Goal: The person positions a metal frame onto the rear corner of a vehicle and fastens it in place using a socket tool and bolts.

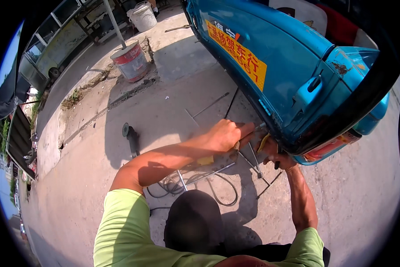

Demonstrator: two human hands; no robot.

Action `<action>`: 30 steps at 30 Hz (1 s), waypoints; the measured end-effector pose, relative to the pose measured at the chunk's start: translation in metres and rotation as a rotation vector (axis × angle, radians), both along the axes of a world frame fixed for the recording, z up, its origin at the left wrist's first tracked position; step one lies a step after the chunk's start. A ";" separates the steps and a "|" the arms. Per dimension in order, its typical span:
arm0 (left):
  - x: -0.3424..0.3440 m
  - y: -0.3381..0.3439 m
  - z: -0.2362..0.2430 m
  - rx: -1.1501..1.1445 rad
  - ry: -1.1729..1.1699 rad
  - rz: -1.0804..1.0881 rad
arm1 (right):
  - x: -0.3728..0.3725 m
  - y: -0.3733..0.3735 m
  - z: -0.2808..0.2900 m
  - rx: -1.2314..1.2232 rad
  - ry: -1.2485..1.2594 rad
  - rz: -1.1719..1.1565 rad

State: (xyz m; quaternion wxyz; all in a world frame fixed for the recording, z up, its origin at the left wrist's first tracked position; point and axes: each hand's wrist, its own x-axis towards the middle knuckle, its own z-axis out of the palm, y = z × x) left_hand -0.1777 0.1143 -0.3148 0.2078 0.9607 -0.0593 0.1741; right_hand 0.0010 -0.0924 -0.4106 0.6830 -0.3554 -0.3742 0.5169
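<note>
My left hand (226,135) is closed at the lower edge of a blue vehicle body (271,53). A short grey metal piece (259,127) shows past its fingers, against that edge; its kind is hidden. Just to the right, my right hand (282,159) curls under the same edge, closed around a yellow-handled tool (263,142) that looks like pliers. Its jaws do not show. Thin metal rods (211,173), some joined crosswise, lie on the ground below both hands.
A black cable (224,202) loops on the concrete under my left arm. An angle grinder (127,133) lies left of that arm. Farther off stand a red-and-white bucket (131,62) holding a pole and a white bucket (143,18). The vehicle's overhanging edge bounds the right side.
</note>
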 end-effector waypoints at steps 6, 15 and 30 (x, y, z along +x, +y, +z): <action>-0.011 -0.022 0.000 -0.430 0.199 0.188 | 0.003 -0.008 -0.011 0.011 -0.043 -0.063; -0.102 -0.033 -0.166 -0.841 0.581 0.424 | 0.029 -0.007 -0.077 -0.108 -0.204 -0.266; -0.146 -0.084 -0.265 -1.190 0.954 0.631 | -0.029 -0.045 -0.154 -0.649 -1.130 0.199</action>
